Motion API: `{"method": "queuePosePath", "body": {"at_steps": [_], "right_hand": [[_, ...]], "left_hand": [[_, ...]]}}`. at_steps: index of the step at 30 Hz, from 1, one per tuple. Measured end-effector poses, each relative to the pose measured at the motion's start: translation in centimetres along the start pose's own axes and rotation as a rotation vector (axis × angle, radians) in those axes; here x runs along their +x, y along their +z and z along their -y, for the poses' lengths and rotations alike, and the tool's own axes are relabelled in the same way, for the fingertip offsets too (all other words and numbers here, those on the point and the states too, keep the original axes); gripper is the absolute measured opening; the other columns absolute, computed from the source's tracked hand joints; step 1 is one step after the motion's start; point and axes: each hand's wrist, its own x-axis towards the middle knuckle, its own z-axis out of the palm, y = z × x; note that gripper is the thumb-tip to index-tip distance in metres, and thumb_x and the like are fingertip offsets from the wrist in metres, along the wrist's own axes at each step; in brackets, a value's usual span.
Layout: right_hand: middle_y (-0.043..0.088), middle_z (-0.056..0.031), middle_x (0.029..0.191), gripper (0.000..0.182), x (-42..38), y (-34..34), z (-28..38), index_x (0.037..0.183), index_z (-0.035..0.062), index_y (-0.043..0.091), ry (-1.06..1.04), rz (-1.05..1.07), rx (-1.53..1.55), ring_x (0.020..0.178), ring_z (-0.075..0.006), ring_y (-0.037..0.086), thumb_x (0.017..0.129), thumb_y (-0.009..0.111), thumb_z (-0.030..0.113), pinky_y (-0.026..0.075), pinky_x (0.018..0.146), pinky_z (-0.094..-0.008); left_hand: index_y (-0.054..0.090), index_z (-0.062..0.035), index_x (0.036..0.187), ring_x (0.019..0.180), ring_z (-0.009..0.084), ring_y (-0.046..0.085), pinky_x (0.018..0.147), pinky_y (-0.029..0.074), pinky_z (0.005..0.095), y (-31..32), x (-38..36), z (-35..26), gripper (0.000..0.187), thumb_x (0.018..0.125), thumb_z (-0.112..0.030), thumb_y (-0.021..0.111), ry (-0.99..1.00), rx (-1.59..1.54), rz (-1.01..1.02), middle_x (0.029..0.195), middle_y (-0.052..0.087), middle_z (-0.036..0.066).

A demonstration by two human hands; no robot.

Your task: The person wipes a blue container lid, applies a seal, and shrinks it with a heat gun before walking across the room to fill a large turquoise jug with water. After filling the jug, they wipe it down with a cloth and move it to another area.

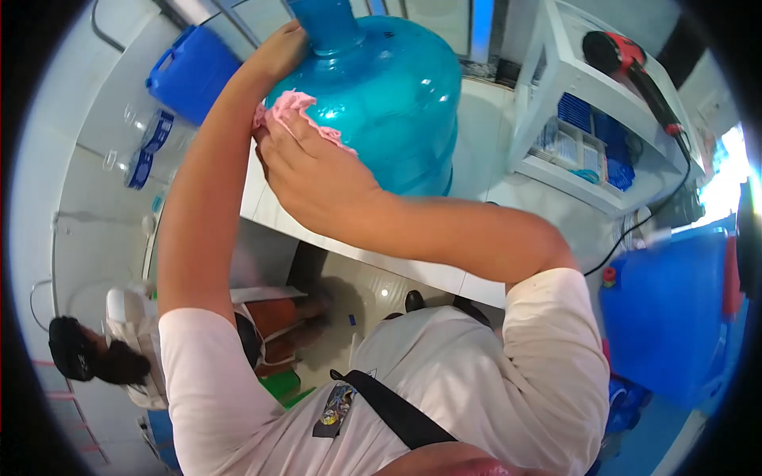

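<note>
A large translucent blue water jug point(397, 103) stands upright on the white tiled counter point(476, 135), its neck at the top of the view. My right hand point(317, 170) presses a crumpled pink cloth point(294, 103) against the jug's left side, fingers bent over the cloth. Behind the neck, at the jug's far left shoulder, my left hand point(284, 49) rests against the jug; its fingertips are hidden behind the neck.
A blue jerrycan point(190, 71) and clear bottles point(147, 151) are at the left. A white shelf point(583, 103) holds a red and black heat gun point(619, 59) with a hanging cord. A big blue container point(667, 301) stands right. Another person point(135, 349) is lower left.
</note>
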Motion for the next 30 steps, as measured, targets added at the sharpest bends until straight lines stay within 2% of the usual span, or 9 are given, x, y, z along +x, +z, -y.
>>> {"method": "queuePosePath", "body": {"at_steps": [2,4,7,10,12,14,20,25,30], "right_hand": [[0.052,-0.0149,0.142,0.053,0.0,0.1,-1.5,0.133,0.0001,0.055,0.004,0.112,-0.157,0.136,-0.0351,0.045,0.085,0.062,0.022,0.029,0.116,-0.0533],[0.057,-0.0125,0.137,0.056,-2.4,0.0,-4.1,0.136,0.0057,0.054,0.114,-0.324,0.28,0.132,-0.0341,0.049,0.084,0.066,0.022,0.033,0.113,-0.0521],[0.059,-0.0126,0.133,0.046,-5.7,-1.0,-8.9,0.132,0.0067,0.056,0.205,-0.472,0.295,0.128,-0.0329,0.053,0.089,0.064,0.022,0.039,0.109,-0.0475],[0.055,-0.0131,0.141,0.047,-11.9,6.9,-10.1,0.138,0.0065,0.049,0.727,-0.647,1.096,0.124,-0.0282,0.055,0.095,0.057,0.023,0.041,0.108,-0.048],[0.051,-0.0137,0.145,0.057,-16.5,13.2,-8.0,0.15,0.0074,0.037,0.988,-0.591,1.172,0.127,-0.0258,0.053,0.101,0.053,0.031,0.039,0.109,-0.0472],[0.044,-0.0181,0.149,0.063,-18.8,15.9,-5.8,0.157,0.0082,0.025,0.829,-0.431,0.367,0.131,-0.0247,0.049,0.105,0.048,0.037,0.037,0.111,-0.0442],[0.058,-0.0144,0.115,0.04,-16.8,13.0,3.9,0.14,0.0038,0.039,1.29,-0.704,1.217,0.109,-0.0196,0.056,0.109,0.04,0.029,0.045,0.099,-0.037],[0.063,-0.0048,0.094,0.031,-15.5,1.2,1.5,0.133,0.0041,0.053,1.144,-0.988,1.592,0.077,-0.0093,0.057,0.107,0.041,0.017,0.049,0.064,-0.0262],[0.063,-0.0027,0.1,0.03,-24.3,-10.7,1.7,0.129,0.0045,0.056,0.967,-1.043,1.882,0.085,-0.0095,0.056,0.107,0.04,0.016,0.05,0.078,-0.0271]], "left_hand": [[0.061,0.0023,0.127,0.107,0.0226,0.064,0.098,0.049,0.0356,-1.5,1.2,2.6,0.042,0.1,-0.02,0.039,0.177,0.145,0.04,0.121,0.067,0.015],[0.06,0.0013,0.129,0.108,0.0219,0.064,0.098,0.048,0.0348,0.1,1.4,1.5,0.042,0.099,-0.018,0.038,0.366,0.268,0.066,0.122,0.067,0.014],[0.058,-0.0043,0.135,0.11,0.0211,0.064,0.099,0.049,0.0347,1.3,-0.5,0.0,0.043,0.1,-0.019,0.036,0.132,-0.152,-0.016,0.121,0.067,0.011],[0.059,-0.0053,0.134,0.109,0.02,0.064,0.099,0.049,0.034,1.3,-2.1,-1.9,0.042,0.102,-0.022,0.038,0.034,-0.072,-0.02,0.121,0.067,0.01],[0.059,-0.0056,0.134,0.109,0.0195,0.064,0.098,0.049,0.0333,1.6,-2.6,-2.2,0.042,0.102,-0.024,0.039,0.027,-0.132,-0.021,0.12,0.067,0.01],[0.059,-0.006,0.135,0.108,0.0191,0.064,0.098,0.049,0.0327,1.7,-2.8,-2.3,0.043,0.102,-0.026,0.04,0.022,-0.191,-0.02,0.119,0.067,0.011],[0.053,-0.0057,0.143,0.132,0.0252,0.052,0.11,0.038,0.0392,-3.4,7.4,10.6,0.057,0.105,-0.047,0.04,0.142,-0.202,-0.184,0.142,0.057,0.012],[0.064,0.0011,0.107,0.084,0.0149,0.055,0.077,0.045,0.0308,2.0,-9.1,-1.2,0.023,0.097,-0.018,0.055,0.452,-0.417,-1.055,0.092,0.062,0.006],[0.055,-0.0041,0.12,0.098,0.0192,0.055,0.085,0.044,0.0337,17.3,-24.5,-4.4,0.039,0.104,-0.039,0.049,0.461,-0.594,-0.186,0.107,0.059,0.008]]}}
